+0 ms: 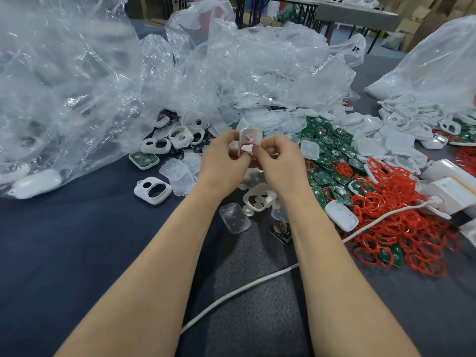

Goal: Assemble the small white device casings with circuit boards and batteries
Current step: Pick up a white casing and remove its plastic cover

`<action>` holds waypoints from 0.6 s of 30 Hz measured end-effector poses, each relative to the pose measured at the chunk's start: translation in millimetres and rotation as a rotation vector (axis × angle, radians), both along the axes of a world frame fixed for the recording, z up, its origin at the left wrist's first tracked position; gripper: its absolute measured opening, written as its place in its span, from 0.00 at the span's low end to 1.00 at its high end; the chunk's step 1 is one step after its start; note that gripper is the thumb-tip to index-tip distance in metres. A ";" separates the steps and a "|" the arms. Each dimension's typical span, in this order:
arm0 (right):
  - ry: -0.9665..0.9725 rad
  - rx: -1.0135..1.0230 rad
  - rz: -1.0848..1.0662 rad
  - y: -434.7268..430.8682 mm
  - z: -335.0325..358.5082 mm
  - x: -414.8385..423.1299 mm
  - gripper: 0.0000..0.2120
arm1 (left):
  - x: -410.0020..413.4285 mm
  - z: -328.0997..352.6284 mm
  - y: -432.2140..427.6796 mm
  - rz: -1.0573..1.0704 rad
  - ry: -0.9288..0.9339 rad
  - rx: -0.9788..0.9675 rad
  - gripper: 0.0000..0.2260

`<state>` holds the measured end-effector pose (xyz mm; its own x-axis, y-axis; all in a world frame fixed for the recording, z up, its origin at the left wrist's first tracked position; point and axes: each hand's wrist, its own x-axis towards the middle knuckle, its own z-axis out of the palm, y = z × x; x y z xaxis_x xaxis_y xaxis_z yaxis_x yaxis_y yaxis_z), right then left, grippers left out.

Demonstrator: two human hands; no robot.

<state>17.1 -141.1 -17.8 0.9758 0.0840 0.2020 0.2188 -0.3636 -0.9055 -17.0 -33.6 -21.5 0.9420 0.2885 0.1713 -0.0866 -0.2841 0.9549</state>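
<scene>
A small white casing [250, 138] with a red ring showing in its openings is held upright above the table centre. My left hand [223, 155] grips its left side and my right hand [278, 157] pinches its lower right edge, thumbs meeting below it. Loose white casings [153, 190] lie left of my hands, another casing [258, 197] just under my wrists. Green circuit boards [332, 148] with round batteries are heaped to the right, beside a tangle of red rings [396, 215]. Clear covers [234, 218] are scattered around.
Big crumpled clear plastic bags [77, 86] fill the left and back of the dark table [77, 253]. A white cable [247, 287] crosses the front to white boxes [450, 186] at the right edge. Another full bag [432, 70] sits at the right back.
</scene>
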 end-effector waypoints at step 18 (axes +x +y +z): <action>-0.022 -0.022 0.107 -2.6 5.2 -2.6 0.05 | -0.3 3.5 4.2 0.014 0.010 -0.113 0.07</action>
